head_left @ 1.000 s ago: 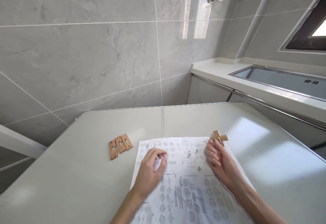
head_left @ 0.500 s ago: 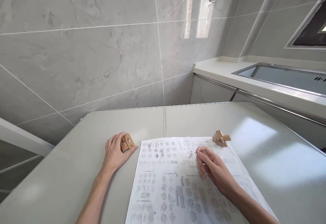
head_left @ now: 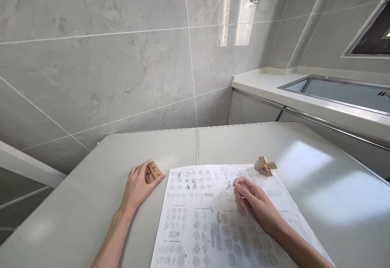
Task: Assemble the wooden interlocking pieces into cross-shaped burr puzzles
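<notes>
One printed sheet [head_left: 213, 215] at table [head_left: 91, 203] centre, print too small to read, left hand [head_left: 137, 186] at 9 o'clock grasping wooden pieces [head_left: 153, 172], count hidden, right hand [head_left: 254, 203] loosely curled on sheet, one wooden cross [head_left: 265, 165] at 1 o'clock

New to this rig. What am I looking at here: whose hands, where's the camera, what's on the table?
No machine here: a person works with bare hands, and the one camera sits on their head, looking forward and down. The left hand rests on flat wooden pieces on the grey table, fingers curled over them. The right hand rests on a printed sheet of small diagrams, holding nothing. A small wooden cross sits at the sheet's far corner. A counter with a sink is at the right.
</notes>
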Motion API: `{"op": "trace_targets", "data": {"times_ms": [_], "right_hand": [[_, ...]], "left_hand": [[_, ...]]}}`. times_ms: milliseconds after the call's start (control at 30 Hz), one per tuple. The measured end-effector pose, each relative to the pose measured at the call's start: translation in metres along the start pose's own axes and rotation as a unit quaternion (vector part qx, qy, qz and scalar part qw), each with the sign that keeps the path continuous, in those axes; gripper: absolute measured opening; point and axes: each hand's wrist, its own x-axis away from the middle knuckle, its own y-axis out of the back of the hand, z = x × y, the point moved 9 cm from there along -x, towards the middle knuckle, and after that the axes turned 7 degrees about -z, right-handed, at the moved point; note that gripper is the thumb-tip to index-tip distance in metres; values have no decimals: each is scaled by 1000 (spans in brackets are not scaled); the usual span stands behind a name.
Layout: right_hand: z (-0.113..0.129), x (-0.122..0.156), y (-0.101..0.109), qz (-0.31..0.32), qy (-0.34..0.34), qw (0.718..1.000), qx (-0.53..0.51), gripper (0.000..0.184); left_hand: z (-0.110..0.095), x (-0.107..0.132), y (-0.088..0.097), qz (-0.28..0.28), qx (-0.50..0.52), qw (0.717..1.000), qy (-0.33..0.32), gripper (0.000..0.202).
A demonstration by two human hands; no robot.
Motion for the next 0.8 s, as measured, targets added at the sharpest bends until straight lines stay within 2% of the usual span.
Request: {"op": "trace_targets", "data": {"times_ms": [267, 433, 633, 800], "right_hand": [[8, 2, -3, 0, 10, 1000, 9, 41], [11, 1, -5, 3, 8, 1000, 2, 43], [14, 3, -7, 5, 3, 1000, 14, 44], [15, 3, -7, 5, 9, 1000, 22, 44]], "left_hand": [[-16, 2, 13, -57, -28, 998, -25, 77], [-22, 3, 11, -38, -21, 998, -45, 68], [-14, 11, 3, 16, -13, 1000, -8, 67], [-13, 17, 7, 14, -19, 1000, -10, 62]]}}
